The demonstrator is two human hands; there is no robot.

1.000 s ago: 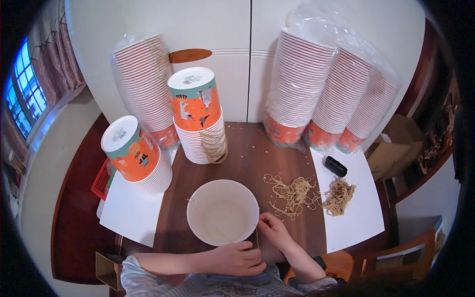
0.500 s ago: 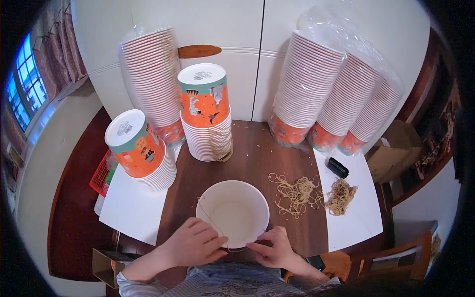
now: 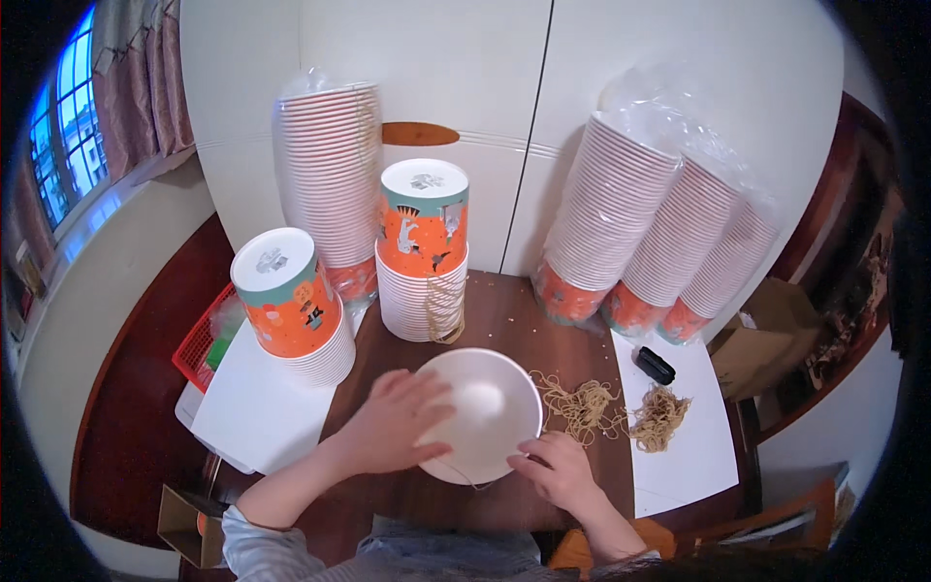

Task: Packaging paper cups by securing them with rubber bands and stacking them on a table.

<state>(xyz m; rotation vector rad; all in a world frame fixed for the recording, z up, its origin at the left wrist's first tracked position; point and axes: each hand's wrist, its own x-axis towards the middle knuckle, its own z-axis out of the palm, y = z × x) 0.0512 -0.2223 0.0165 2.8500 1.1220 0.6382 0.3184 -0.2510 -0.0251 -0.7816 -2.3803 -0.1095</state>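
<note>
Between both hands — left hand [image 3: 402,422] spread on white bowl [image 3: 490,412], right hand [image 3: 553,470] pinching its rim.

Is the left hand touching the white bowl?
Touching. The head view shows the left hand lying flat over the rim of the white bowl, its fingers spread on the bowl's inside with no gap.

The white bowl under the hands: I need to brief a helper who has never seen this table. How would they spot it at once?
On the dark wooden table, look at the near edge, in front of the tall cup stacks. The white bowl lies there, with the left hand on its rim and the right hand at its near edge. It alone is single, plain white and unstacked.
</note>
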